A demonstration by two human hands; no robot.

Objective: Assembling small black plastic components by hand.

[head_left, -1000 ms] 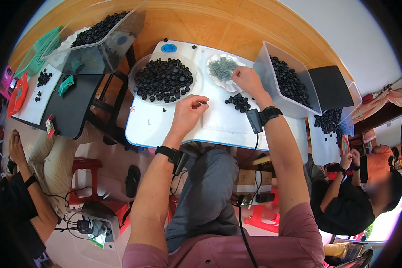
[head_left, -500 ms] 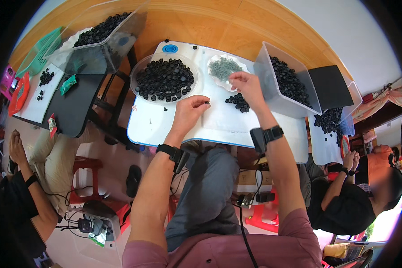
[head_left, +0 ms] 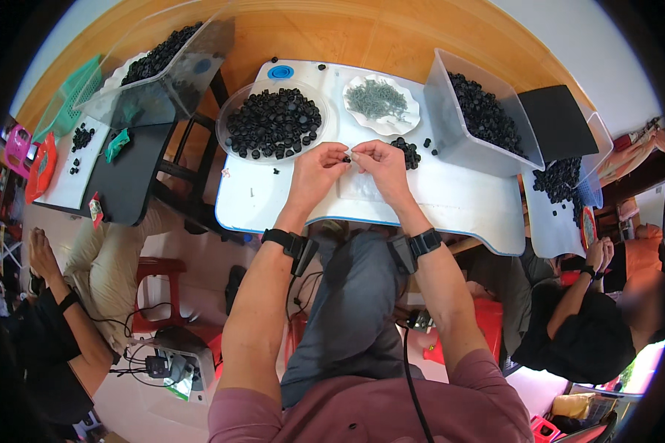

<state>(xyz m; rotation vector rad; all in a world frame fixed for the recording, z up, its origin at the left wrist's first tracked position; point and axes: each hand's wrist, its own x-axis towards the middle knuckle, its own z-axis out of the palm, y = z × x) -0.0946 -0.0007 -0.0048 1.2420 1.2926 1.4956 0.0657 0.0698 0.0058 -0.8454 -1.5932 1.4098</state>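
Observation:
My left hand (head_left: 319,171) is closed in a pinch on a small round black knob-like piece (head_left: 346,159), mostly hidden by the fingers. Right beside it, my right hand (head_left: 382,167) has thumb and forefinger pressed together at that piece; whatever they hold is too small to make out. The fingertips of both hands meet above the white table (head_left: 458,199). Behind my right hand lies a small heap of black knobs (head_left: 406,151). Farther back, a white scalloped plate (head_left: 353,122) holds many thin grey screw-like pieces (head_left: 377,98).
A round clear tray (head_left: 225,136) full of black knobs stands left of my hands. To the right is a clear plastic bin (head_left: 465,151) of black knobs. Side tables carry more bins. One person (head_left: 66,325) sits at left, another (head_left: 576,325) at right.
My right hand has come from the plate's edge toward me and left, meeting my left hand. The left hand still pinches the black knob. The view has shifted slightly.

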